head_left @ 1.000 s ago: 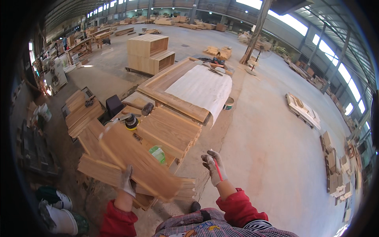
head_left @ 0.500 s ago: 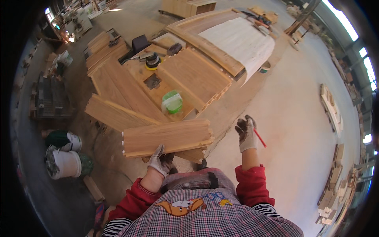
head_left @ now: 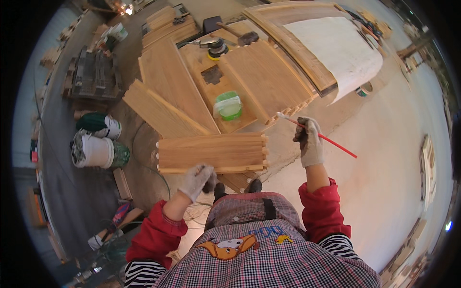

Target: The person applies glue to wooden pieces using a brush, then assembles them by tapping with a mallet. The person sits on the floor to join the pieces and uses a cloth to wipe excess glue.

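Observation:
A red-handled brush with a pale tip slants through my right hand, its fingers closed around the handle. This gloved hand is right of a wooden board with notched ends and white dabs along its left end. My left hand, also gloved, is at the board's near edge, overlapping it slightly from this view. Its fingers curl in, and whatever may be inside them is hidden. Beyond the board, a green tub with a whitish covering stands on a wooden work surface.
Left of the tub lie long wooden panels; a stack of notched boards is on its right. A sander and a mallet lie farther back. White buckets stand at left. A hose trails across the floor.
My left hand has drawn off the board's face, its fingers now curled. The right hand has turned, and the brush shows at greater length. My view has shifted, showing more floor at left.

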Tool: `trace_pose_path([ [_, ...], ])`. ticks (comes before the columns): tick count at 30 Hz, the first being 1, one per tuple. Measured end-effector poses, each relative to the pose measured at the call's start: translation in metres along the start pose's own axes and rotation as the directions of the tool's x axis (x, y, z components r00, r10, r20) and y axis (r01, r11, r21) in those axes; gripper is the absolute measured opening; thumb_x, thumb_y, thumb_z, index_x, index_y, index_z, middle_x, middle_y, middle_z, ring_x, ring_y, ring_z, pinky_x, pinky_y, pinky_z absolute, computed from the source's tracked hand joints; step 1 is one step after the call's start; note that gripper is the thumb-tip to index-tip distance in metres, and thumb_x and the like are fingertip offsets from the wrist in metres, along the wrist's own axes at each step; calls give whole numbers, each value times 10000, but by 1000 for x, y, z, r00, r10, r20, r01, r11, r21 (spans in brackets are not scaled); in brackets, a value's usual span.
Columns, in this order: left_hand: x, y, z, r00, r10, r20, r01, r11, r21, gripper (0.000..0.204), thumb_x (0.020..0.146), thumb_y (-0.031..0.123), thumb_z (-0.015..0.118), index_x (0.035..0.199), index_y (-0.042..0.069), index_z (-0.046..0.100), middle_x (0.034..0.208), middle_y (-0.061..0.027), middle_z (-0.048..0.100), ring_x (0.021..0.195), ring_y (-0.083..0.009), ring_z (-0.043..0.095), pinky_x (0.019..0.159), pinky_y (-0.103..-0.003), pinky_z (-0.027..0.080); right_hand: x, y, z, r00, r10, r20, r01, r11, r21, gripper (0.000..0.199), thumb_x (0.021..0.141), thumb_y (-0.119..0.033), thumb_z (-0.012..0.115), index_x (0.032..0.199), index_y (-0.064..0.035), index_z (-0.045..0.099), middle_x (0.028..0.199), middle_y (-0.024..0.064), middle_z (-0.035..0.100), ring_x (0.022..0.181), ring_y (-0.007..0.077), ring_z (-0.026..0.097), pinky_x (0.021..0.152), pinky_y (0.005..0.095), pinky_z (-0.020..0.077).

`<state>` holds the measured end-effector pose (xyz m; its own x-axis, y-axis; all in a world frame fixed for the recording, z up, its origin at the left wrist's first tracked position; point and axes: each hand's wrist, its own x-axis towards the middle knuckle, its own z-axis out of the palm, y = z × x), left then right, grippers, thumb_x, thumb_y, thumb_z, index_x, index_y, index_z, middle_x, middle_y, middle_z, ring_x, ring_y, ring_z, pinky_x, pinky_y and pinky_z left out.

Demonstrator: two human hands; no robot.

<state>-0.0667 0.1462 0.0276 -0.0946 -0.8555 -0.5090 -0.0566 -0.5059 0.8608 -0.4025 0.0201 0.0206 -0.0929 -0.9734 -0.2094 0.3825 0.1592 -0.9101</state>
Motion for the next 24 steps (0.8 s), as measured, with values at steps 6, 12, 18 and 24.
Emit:
trace_pose_path([
  [6, 60, 49, -21, 560, 826, -66, -284, 266, 921, 175, 836, 233, 637, 902, 70, 634, 821, -117, 645, 796, -303, 620, 730, -402, 485, 39, 7, 62, 963, 49, 263, -3, 985, -171, 153, 911, -164, 576, 1014, -50, 574, 818, 20, 570, 677, 90, 519, 599, 248, 451],
  [12, 90, 20, -37, 696, 706, -133, -102, 281, 954, 171, 832, 254, 604, 833, 87, 641, 850, -97, 632, 872, -320, 584, 814, -434, 448, 92, 47, 101, 835, 194, 514, 86, 878, -471, 234, 851, -121, 629, 1051, 2, 637, 906, 38, 646, 801, 84, 552, 716, 232, 461],
  [18, 89, 23, -37, 721, 672, -168, -106, 347, 932, 196, 837, 281, 598, 801, 93, 641, 850, -92, 624, 872, -319, 575, 803, -431, 439, 131, 93, 128, 758, 263, 597, 296, 677, -674, 243, 831, -206, 634, 1017, -54, 675, 848, 94, 677, 787, 149, 633, 692, 290, 504],
  [24, 93, 23, -38, 698, 694, -176, -91, 331, 939, 227, 807, 322, 621, 770, 99, 636, 818, -81, 615, 857, -309, 575, 784, -438, 439, 142, 99, 147, 786, 230, 574, 478, 362, -800, 273, 819, -277, 618, 1033, -120, 682, 841, 150, 682, 816, 261, 669, 705, 347, 518],
])
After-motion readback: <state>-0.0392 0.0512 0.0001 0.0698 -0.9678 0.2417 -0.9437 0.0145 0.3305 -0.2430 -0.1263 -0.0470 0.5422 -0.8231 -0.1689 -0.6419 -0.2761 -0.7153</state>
